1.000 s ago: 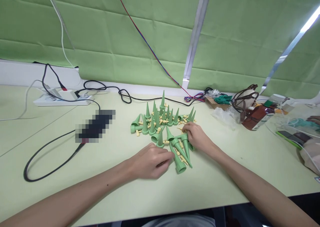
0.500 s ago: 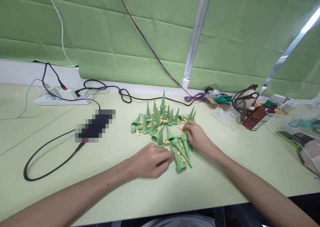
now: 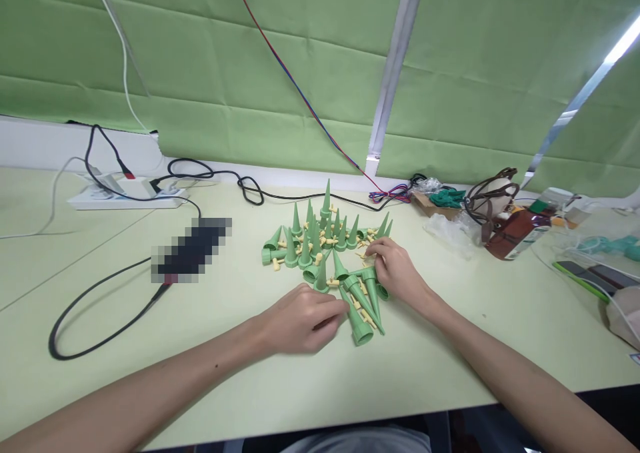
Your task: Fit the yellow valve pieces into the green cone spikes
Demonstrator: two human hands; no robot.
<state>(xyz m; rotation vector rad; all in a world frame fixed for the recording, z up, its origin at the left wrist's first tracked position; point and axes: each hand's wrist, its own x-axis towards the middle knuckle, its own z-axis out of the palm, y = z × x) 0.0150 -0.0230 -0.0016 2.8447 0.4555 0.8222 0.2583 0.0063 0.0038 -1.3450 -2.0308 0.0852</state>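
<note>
My left hand [image 3: 305, 318] rests on the table with its fingers curled. Its fingertips touch the upper part of a green plastic spike [image 3: 361, 332] lying on its side; whether anything is inside the fingers is hidden. My right hand [image 3: 396, 266] is bent over the right side of the pile, its thumb and fingers around a small yellow valve [image 3: 369, 260], partly covered. Between and behind the hands are several green watering spikes, some standing like the tall one [image 3: 327, 201], others lying down. Small yellow valves [image 3: 277, 264] lie among them.
A black pixelated device [image 3: 193, 250] with a cable lies left, before a white power strip [image 3: 125, 203]. At right are a clear plastic bag [image 3: 453, 236], a reddish-brown bottle [image 3: 517, 233], green gloves [image 3: 447, 198] and a phone [image 3: 583, 278]. A black cable [image 3: 300, 197] runs along the back.
My right hand has shifted slightly up and right, and more of the yellow pieces shows under its fingers. My left hand and the spikes stay almost where they were.
</note>
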